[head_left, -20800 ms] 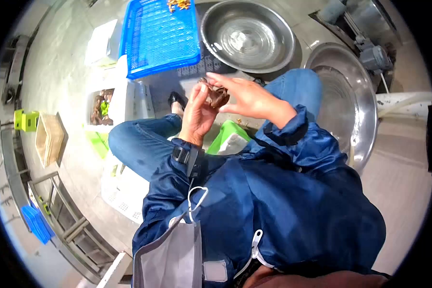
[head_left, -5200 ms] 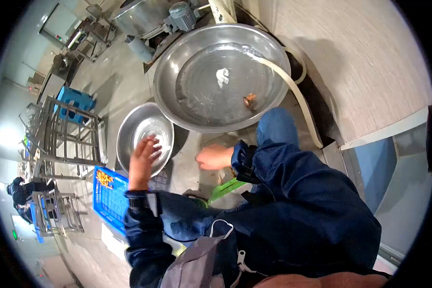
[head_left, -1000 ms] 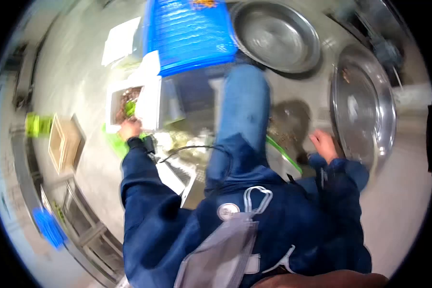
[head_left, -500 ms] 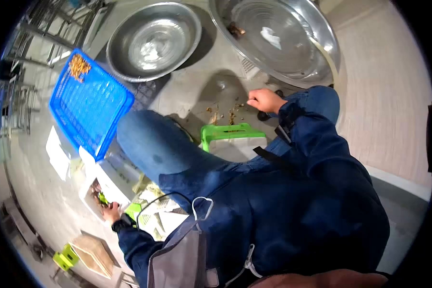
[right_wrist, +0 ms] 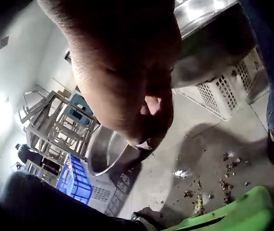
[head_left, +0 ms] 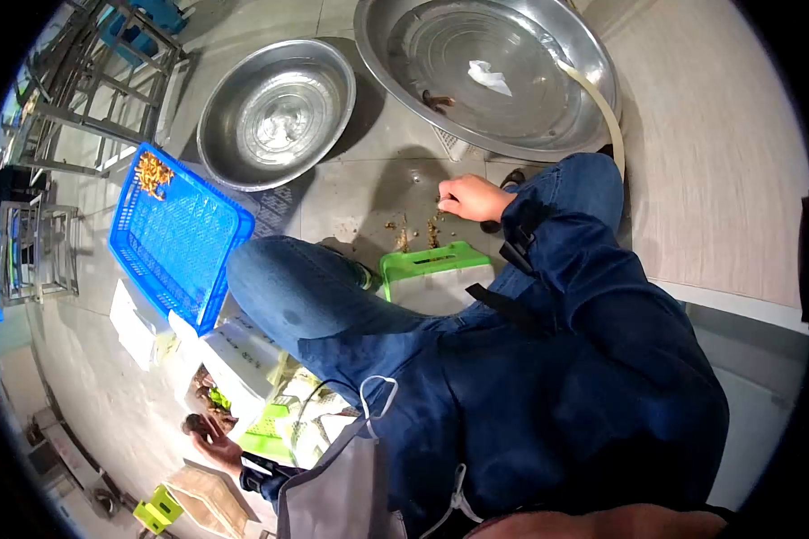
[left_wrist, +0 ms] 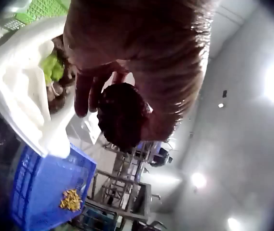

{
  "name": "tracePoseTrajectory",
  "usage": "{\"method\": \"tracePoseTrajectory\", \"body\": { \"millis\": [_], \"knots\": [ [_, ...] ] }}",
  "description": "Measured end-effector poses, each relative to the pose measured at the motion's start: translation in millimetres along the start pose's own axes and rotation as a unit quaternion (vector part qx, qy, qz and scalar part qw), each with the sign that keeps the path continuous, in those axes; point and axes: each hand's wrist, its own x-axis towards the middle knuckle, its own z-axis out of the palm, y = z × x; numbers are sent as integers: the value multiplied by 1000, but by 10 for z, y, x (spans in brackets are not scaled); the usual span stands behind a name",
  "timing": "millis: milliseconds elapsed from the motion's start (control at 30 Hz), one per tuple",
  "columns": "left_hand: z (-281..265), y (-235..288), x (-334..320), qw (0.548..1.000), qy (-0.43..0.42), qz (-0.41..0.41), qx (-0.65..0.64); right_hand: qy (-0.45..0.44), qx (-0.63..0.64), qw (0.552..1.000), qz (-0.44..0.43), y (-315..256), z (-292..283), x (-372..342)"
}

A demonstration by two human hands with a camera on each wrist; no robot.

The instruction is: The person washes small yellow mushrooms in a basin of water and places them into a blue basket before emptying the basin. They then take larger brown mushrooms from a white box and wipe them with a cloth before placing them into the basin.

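Note:
My left hand [head_left: 220,452] is just outside the white foam box [head_left: 243,350], fingers curled round a dark brown, lumpy, rounded piece [left_wrist: 122,115]. It looks wet and has a rough outline. Similar brown pieces [head_left: 211,395] lie in the box with something bright green [left_wrist: 53,67]. My right hand [head_left: 472,198] hovers over the floor near the right knee, its fingers bent inward. At its fingertips in the right wrist view sits a small bright sliver [right_wrist: 144,145]; I cannot tell whether it is something held.
A blue basket [head_left: 175,242] has yellow-orange bits [head_left: 155,174] in one corner. Behind are a steel basin [head_left: 324,148] and a larger one [head_left: 377,54] with a hose [head_left: 602,103], a white scrap and a brown piece in it. A green-topped stool [head_left: 436,259] stands between the legs, near scattered scraps [head_left: 433,235].
Long before, both hands handled a brown piece; later the left hand was over the smaller basin. It then reached into the foam box and has come out leftward with a brown piece. View swung.

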Motion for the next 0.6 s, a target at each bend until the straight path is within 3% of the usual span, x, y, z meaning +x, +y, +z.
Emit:
{"method": "tracePoseTrajectory", "body": {
  "millis": [67,133,200,233,300,333,433,467,533,600],
  "knots": [
    [866,256,-275,992,-103,61,38,14,-3,1000,-16,17,43,35],
    [1588,410,-539,959,-269,73,-55,19,5,999,-25,-89,2,52],
    [2418,465,-795,918,-330,1,-220,39,27,998,-42,-276,-95,29],
    [2646,409,-724,901,-369,-40,-224,45,37,997,-43,-362,-149,15],
    [3283,255,-813,905,-367,-92,-196,72,66,994,-56,-462,-214,-25],
    [3707,149,-1072,926,-326,-100,-161,86,82,992,-46,-484,-227,-58],
    [4415,-419,-1395,852,-495,-155,-66,142,138,979,-53,-638,-232,-120],
    [4479,-831,-1272,773,-612,-155,-53,156,169,972,-44,-699,-238,-158],
    [4637,-979,-1640,808,-524,-270,21,165,202,965,-8,-782,-246,-231],
    [4692,-1230,-1710,776,-555,-300,23,163,222,961,-7,-836,-290,-311]
  ]
}}
